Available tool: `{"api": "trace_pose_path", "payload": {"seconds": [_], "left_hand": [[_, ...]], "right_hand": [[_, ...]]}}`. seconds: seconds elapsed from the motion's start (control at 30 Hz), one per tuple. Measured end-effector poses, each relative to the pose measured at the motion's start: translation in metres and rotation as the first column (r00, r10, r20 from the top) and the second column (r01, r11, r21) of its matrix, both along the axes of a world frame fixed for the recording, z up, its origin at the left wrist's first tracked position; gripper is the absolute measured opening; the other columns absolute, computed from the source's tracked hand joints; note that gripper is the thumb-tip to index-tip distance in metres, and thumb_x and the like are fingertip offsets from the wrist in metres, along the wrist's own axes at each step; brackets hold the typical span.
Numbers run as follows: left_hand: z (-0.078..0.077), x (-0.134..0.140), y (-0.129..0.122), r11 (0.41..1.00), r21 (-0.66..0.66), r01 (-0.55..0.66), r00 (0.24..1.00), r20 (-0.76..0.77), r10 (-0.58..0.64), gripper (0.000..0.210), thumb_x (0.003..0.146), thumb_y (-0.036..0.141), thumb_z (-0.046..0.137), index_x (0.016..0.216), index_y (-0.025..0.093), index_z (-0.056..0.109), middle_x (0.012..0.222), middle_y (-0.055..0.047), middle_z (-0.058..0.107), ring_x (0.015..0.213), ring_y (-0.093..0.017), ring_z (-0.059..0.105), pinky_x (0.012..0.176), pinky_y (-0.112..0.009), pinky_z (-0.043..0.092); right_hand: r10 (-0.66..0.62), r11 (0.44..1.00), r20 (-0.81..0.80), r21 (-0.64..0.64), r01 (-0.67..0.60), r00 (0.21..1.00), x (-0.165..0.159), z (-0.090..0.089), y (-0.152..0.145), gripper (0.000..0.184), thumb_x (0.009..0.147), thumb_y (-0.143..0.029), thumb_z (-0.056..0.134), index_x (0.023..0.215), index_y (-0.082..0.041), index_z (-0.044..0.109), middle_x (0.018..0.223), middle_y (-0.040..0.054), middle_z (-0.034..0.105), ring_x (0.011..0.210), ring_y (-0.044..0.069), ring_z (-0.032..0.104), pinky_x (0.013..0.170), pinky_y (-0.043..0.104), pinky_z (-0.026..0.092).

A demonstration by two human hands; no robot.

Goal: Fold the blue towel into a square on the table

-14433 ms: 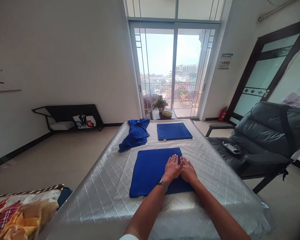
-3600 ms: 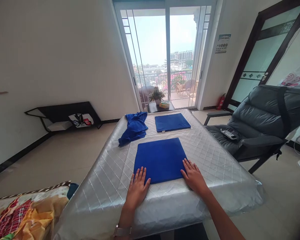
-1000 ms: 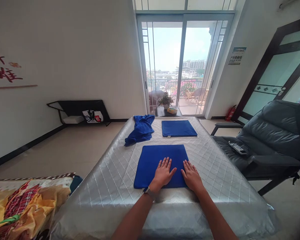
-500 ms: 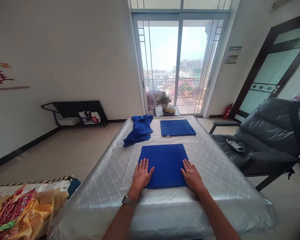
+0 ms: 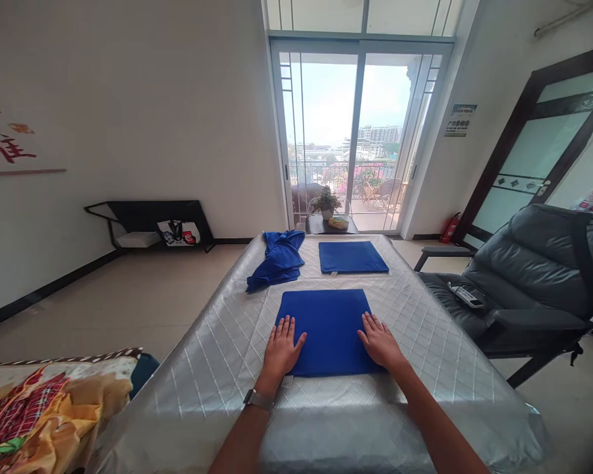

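Note:
A flat, rectangular piece of folded blue cloth (image 5: 329,329) lies on the silver quilted table cover (image 5: 217,368) in front of me. My left hand (image 5: 281,349) rests flat on its left edge, fingers stretched out. On the right edge lies my right hand (image 5: 379,340), also flat with fingers extended. Beyond it sits a second flat blue cloth (image 5: 354,257), its small white tag at the near edge. A crumpled blue cloth (image 5: 279,260) is heaped at the far left of the table. Neither hand touches these two.
To the right stands a grey recliner chair (image 5: 538,263) with a white power strip (image 5: 467,296) on its seat. Yellow and plaid fabric (image 5: 39,415) lies at the lower left. Past the table's far edge, a potted plant (image 5: 327,201) stands before the glass door.
The whole view has shifted slightly down and right as the head tilts. Both hands stay flat on the near blue cloth, almost unmoved against it.

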State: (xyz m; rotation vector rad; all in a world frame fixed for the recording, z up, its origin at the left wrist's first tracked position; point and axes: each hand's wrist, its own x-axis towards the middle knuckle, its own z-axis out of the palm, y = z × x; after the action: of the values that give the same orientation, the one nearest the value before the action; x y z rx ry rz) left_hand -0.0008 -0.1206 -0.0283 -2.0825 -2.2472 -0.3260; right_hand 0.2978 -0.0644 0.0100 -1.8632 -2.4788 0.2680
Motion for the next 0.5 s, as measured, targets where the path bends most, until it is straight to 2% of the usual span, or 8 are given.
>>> {"api": "trace_pose_path", "payload": {"seconds": [0.13,0.23,0.37,0.5], "left_hand": [[0.0,-0.001,0.0,1.0,-0.007,-0.023,1.0,-0.007,0.023,0.079,0.099,0.062,0.015,0.155,0.008,0.032,0.162,-0.014,0.028,0.151,-0.026,0.026,0.124,-0.046,0.022],[-0.002,-0.005,0.001,0.997,0.002,-0.076,0.997,-0.007,0.076,0.079,0.1,0.061,0.015,0.154,0.006,0.033,0.161,-0.017,0.029,0.15,-0.028,0.028,0.123,-0.046,0.024],[-0.009,-0.01,0.003,0.992,0.036,-0.118,0.993,-0.009,0.118,0.079,0.1,0.059,0.016,0.152,0.003,0.035,0.16,-0.021,0.031,0.149,-0.03,0.031,0.121,-0.045,0.027],[-0.01,-0.013,0.002,0.99,0.04,-0.133,0.991,-0.011,0.133,0.079,0.1,0.06,0.014,0.152,0.005,0.036,0.159,-0.02,0.033,0.148,-0.029,0.032,0.12,-0.046,0.029]], "right_hand": [[0.011,0.999,-0.013,0.034,-0.011,1.0,-0.008,0.003,0.025,0.065,0.102,-0.046,0.017,0.159,-0.014,0.021,0.166,0.0051,0.016,0.154,0.02,0.011,0.124,0.042,0.012],[-0.021,0.999,-0.023,0.043,0.022,1.0,-0.013,-0.004,0.037,0.067,0.103,-0.046,0.017,0.159,-0.011,0.021,0.166,0.0071,0.018,0.154,0.021,0.012,0.124,0.042,0.011],[-0.054,0.997,-0.042,0.051,0.057,0.998,-0.012,-0.016,0.041,0.067,0.103,-0.047,0.017,0.159,-0.011,0.02,0.167,0.0066,0.017,0.154,0.021,0.011,0.124,0.041,0.009],[-0.064,0.996,-0.057,0.057,0.068,0.996,-0.009,-0.021,0.041,0.068,0.102,-0.048,0.018,0.159,-0.011,0.021,0.166,0.0064,0.018,0.154,0.021,0.011,0.124,0.041,0.009]]}}
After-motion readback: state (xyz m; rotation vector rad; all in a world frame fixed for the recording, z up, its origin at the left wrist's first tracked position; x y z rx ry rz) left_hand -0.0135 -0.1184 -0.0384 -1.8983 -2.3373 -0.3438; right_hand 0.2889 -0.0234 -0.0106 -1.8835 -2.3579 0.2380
